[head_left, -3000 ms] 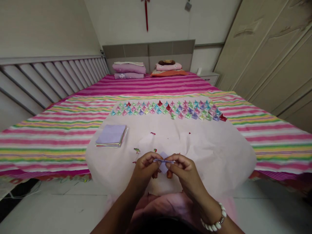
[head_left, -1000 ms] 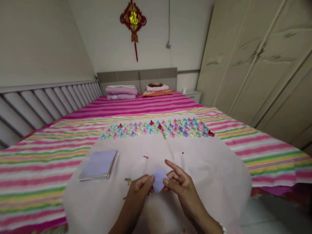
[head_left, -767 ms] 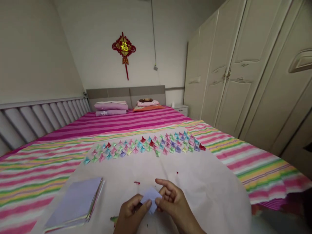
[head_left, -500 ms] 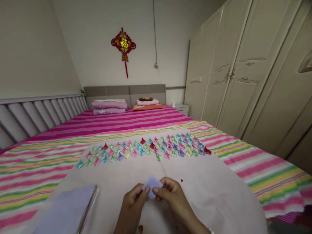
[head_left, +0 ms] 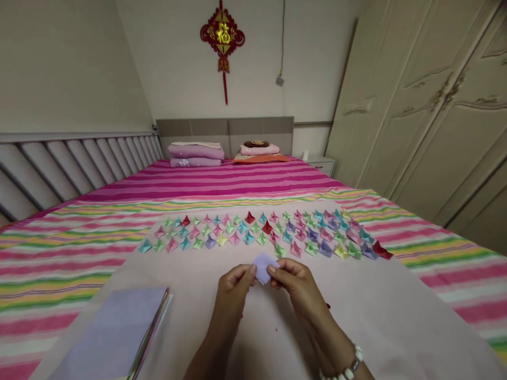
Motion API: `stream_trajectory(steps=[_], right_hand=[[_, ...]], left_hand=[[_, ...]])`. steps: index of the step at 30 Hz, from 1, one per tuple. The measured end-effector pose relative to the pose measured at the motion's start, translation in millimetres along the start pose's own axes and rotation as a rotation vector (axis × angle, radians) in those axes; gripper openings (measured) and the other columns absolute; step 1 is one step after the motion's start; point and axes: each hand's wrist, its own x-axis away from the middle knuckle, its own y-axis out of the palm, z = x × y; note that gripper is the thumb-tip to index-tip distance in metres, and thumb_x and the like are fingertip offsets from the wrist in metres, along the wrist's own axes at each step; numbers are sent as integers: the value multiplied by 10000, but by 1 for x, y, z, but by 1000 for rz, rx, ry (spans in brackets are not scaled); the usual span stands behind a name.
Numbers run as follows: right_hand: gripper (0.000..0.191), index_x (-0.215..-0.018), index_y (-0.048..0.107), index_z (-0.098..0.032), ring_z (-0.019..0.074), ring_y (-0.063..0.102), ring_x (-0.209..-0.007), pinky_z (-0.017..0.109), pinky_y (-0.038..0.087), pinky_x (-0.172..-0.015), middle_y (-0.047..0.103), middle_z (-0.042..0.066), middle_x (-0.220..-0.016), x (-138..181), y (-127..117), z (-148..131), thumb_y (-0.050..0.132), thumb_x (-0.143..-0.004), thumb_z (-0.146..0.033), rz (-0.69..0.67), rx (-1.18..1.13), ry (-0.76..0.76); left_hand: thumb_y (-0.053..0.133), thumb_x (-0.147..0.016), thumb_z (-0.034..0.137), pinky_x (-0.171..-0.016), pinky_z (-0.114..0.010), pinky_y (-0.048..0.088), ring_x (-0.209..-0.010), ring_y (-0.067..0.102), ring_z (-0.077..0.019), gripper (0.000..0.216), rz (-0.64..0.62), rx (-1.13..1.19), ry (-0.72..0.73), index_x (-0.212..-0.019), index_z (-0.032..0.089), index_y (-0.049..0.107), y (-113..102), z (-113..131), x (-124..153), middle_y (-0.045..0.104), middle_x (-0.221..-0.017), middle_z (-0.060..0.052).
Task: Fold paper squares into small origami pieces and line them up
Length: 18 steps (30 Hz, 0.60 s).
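Between my two hands is a small folded square of lavender paper, turned so that one corner points up. My left hand pinches its left corner between thumb and fingers. On the opposite side my right hand grips the right corner, its thumb lying on the paper's face. A beaded bracelet circles my right wrist. Beyond my hands, several rows of small folded paper shapes in pink, green, blue, purple, yellow and red spread across a pale sheet.
A stack of coloured paper sheets, lavender on top, lies at the left. The pale sheet covers part of a striped bed. Tiny red scraps lie near my hands. Folded bedding sits by the headboard, and a wardrobe stands on the right.
Both hands, still on the lavender paper, have lifted slightly and moved forward, away from me. The camera has tilted down and shifted, so the bracelet shows more.
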Motion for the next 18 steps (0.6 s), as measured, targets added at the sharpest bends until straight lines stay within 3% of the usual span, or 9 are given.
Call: stream_trajectory(steps=[3,7,12,18], right_hand=[[273,-617,686,-152,109,506,-500,240,382,-546,614,7,-520,-2,-3,9,765,-665,-409,-9,-8,37],[255,-670,718,-157,109,505,-503,238,390,-532,602,-3,-527,-5,-4,18,789,-637,-400,7,-3,32],[275,-700,727,-166,85,448,-434,217,351,-443,567,-28,-492,-7,-6,22,816,-594,-404,40,42,23],[304,-770,706,-158,92,490,-372,227,383,-413,657,7,-534,-5,-8,23,785,-636,-419,-43,27,64]], left_hand=[[703,-681,451,-521,-215,392,-515,445,-106,289,-5,64,-29,-655,164,684,2,-9,-4,488,-512,38],[733,-644,429,-548,-223,418,-572,526,-124,280,10,136,-48,-678,153,697,0,-17,-6,581,-571,12],[713,-670,448,-431,-201,340,-402,451,-85,343,-43,68,-140,-821,139,711,-8,-19,-8,549,-456,36],[734,-646,400,-498,-236,447,-504,616,-138,341,-51,229,-156,-861,139,685,-8,-25,-7,708,-632,-38]])
